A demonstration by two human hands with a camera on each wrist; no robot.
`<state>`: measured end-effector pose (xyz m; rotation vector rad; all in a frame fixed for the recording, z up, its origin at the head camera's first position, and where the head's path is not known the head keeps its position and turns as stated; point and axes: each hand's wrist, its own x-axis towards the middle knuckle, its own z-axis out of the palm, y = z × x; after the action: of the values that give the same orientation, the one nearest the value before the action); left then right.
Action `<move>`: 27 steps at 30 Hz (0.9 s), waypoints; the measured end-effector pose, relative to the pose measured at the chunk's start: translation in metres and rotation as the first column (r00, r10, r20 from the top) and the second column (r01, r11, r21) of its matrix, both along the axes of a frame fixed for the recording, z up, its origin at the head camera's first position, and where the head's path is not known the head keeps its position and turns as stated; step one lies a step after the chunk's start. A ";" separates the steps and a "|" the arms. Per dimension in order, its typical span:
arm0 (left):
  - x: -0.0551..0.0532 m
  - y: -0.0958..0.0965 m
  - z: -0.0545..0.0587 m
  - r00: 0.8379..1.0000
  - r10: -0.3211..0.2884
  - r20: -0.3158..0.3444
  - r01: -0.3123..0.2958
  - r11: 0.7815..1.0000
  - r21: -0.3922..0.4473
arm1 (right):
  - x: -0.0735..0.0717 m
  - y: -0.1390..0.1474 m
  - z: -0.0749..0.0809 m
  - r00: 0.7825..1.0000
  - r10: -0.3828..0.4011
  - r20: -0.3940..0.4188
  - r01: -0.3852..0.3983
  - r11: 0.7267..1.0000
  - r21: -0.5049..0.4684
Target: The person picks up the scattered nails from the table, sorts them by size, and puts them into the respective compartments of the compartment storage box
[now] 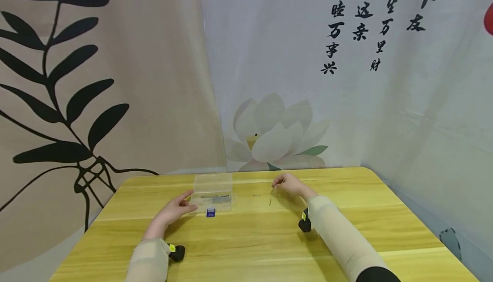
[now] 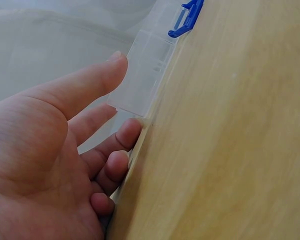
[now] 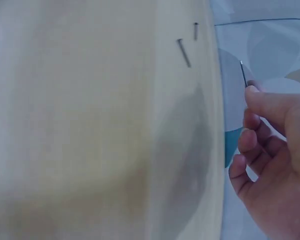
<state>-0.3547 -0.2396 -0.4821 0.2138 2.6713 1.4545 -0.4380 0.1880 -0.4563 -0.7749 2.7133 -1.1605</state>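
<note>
My left hand (image 1: 175, 209) is at the left side of a clear plastic box (image 1: 221, 205) with its lid raised. In the left wrist view the thumb lies straight beside the box's corner, and the other fingers are loosely bent near its lower edge. A blue latch (image 1: 210, 212) hangs at the box's front. Dark thin pieces (image 1: 215, 196) lie inside it, too small to make out. My right hand (image 1: 290, 185) pinches a thin nail (image 3: 243, 73) between thumb and forefinger, above the table. Two more nails, one longer (image 3: 184, 53) and one shorter (image 3: 195, 31), lie near that hand.
The wood-grain table (image 1: 239, 247) reaches back to a printed cloth (image 1: 269, 81) hanging behind it. Black wrist cameras (image 1: 177, 253) are strapped to both forearms, close above the tabletop.
</note>
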 end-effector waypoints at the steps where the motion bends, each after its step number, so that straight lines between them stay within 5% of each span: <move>1: 0.000 0.000 -0.001 1.000 0.002 0.000 -0.002 1.000 0.002 | -0.002 0.000 0.002 1.000 0.001 0.000 -0.001 1.000 -0.007; 9: -0.001 -0.002 -0.002 1.000 0.004 0.009 -0.004 1.000 0.002 | -0.008 -0.006 0.019 1.000 0.002 -0.001 -0.002 1.000 -0.028; 27: 0.001 0.000 -0.001 1.000 0.014 0.017 -0.014 1.000 0.020 | -0.016 -0.033 0.025 0.999 0.052 -0.002 -0.052 0.998 -0.031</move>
<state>-0.3536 -0.2394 -0.4830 0.1840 2.6513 1.4812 -0.4536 0.1553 -0.4312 -0.8449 2.6649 -1.1935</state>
